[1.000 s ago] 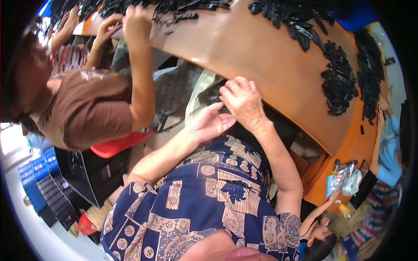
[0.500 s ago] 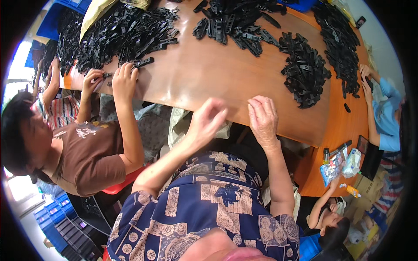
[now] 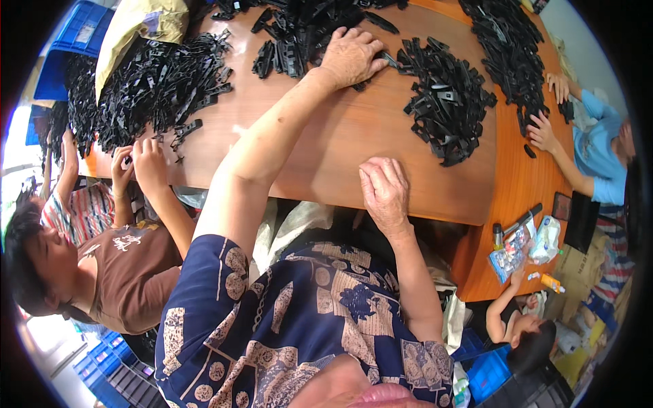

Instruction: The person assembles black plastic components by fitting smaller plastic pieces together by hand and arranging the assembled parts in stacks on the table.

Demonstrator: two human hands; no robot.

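Note:
My left hand is stretched far out over the table, palm down, its fingers apart at the near edge of a heap of black plastic clips. A few clips show beside its thumb and under its wrist; none is plainly gripped. Close to the table's front edge, my right hand is closed, fingers bent and pressed together. Whatever it may hold is hidden. To the right of my left hand lies a smaller pile of similar black clips on the brown tabletop.
At my left, a person in a brown shirt handles small parts beside a large black heap and a yellowish sack. Across to the right, a person in blue works at another heap. Plastic packets lie near the right corner.
My left hand has moved from above the table's front edge to the far heap. My right hand has shifted slightly toward me and left. The view has turned a little.

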